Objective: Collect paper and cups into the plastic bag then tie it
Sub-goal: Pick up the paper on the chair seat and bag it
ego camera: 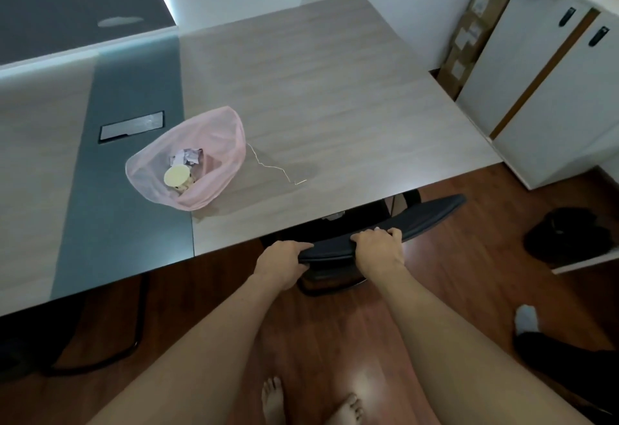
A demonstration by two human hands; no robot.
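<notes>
Pink plastic bag (207,156) lies open, holding a cup (176,176) and crumpled paper (187,156).

Thin translucent pink plastic bag (214,133), matt wood-grain desk (318,89), glossy reddish wooden floor (335,341).

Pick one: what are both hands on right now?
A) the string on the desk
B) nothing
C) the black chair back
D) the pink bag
C: the left hand and right hand both grip the top edge of the black chair back, while the pink bag sits open on the desk, apart from both.
</notes>
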